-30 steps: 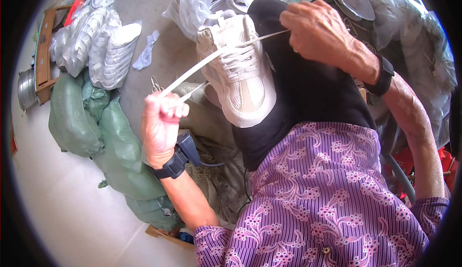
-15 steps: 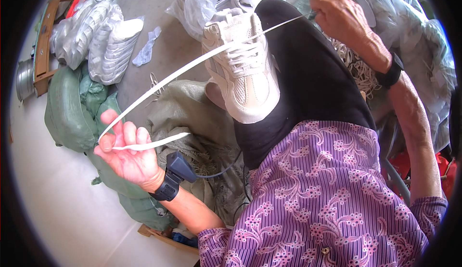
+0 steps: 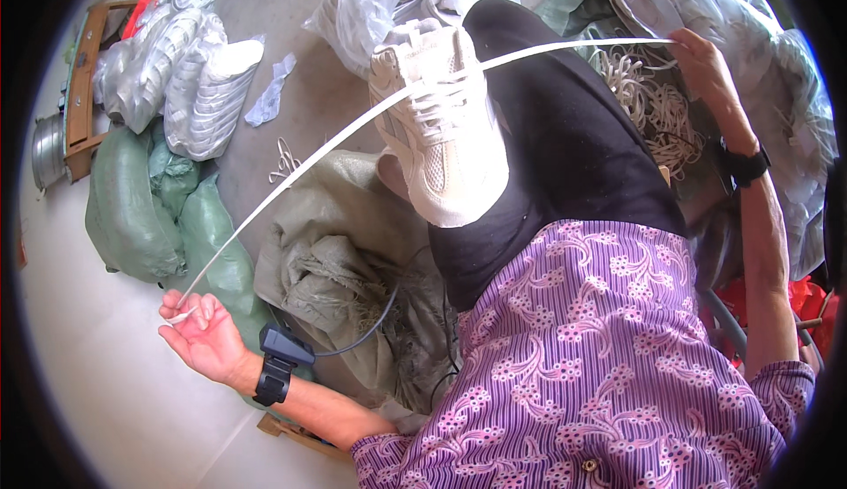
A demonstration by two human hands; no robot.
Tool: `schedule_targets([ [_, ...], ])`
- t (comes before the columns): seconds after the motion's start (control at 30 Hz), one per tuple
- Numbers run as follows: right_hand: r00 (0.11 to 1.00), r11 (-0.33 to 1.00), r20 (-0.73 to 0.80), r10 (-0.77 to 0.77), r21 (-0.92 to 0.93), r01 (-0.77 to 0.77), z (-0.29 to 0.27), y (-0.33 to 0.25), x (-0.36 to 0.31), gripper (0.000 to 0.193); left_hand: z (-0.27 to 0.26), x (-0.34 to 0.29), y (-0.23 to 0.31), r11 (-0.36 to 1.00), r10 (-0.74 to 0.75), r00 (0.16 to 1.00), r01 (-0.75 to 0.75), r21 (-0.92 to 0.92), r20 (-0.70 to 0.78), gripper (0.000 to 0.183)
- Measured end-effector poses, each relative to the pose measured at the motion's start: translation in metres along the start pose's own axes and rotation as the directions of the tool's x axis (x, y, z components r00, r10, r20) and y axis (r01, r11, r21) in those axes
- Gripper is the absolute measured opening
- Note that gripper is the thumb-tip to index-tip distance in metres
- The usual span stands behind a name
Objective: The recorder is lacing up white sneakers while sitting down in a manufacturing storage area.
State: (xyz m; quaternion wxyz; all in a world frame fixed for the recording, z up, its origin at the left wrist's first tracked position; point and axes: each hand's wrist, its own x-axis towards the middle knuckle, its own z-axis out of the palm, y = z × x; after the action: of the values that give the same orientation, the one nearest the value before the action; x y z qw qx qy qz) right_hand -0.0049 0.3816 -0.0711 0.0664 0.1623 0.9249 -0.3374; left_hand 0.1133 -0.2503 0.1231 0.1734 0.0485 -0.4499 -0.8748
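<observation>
A long white flat shoelace (image 3: 311, 161) is stretched between my two hands, passing across the front of a white sneaker (image 3: 452, 164). The sneaker rests toe toward me on my black-trousered leg, with laces crossing its front. Out to the left, my left hand (image 3: 208, 341) is turned palm up, its curled fingers pinching one end of the lace. Far to the right, my right hand (image 3: 706, 70) pinches the other end; its fingertips are partly hidden.
A tangle of cream laces (image 3: 657, 123) lies beside my right thigh. Green sacks (image 3: 132, 211) and a beige cloth sack (image 3: 309, 242) lie to the left. Farther off are plastic-wrapped white stacks (image 3: 216, 97) and a clear plastic bag (image 3: 371, 4). A cable runs from my left wrist device (image 3: 287, 345).
My hands have moved farther apart, the left down and outward, the right outward to the right. More lace now spans between them, and the loose tail at my left hand is shorter.
</observation>
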Motion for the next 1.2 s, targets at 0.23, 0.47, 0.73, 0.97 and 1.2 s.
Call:
schedule_targets([
  [0.23, 0.990, 0.686, 0.083, 0.117, 0.714, -0.141, -0.011, 0.040, -0.016, 0.023, -0.025, -0.009, 0.018, 0.967, 0.219, 0.852, -0.126, 0.221, -0.475, 0.037],
  [0.47, 0.999, 0.729, -0.049, 0.005, 0.684, 0.030, -0.005, 0.029, 0.004, 0.029, -0.043, -0.002, 0.018, 0.966, 0.259, 0.766, -0.197, 0.168, -0.589, 0.033],
  [0.73, 0.597, 0.534, 0.050, -0.800, 0.511, 0.673, 0.055, -0.144, -0.011, 0.022, 0.037, 0.013, -0.117, 0.750, -0.249, 0.949, 0.315, 0.582, -0.194, 0.035],
  [0.97, 0.686, 0.691, 0.102, -0.721, 0.021, 0.723, 0.080, -0.172, -0.025, 0.024, 0.072, 0.010, -0.183, 0.498, -0.413, 0.906, 0.314, 0.808, -0.098, 0.042],
  [1.2, 0.622, 0.615, 0.013, -0.783, -0.133, 0.777, 0.083, -0.152, -0.014, 0.018, 0.063, 0.003, -0.205, 0.424, -0.477, 0.868, 0.366, 0.829, -0.139, 0.021],
])
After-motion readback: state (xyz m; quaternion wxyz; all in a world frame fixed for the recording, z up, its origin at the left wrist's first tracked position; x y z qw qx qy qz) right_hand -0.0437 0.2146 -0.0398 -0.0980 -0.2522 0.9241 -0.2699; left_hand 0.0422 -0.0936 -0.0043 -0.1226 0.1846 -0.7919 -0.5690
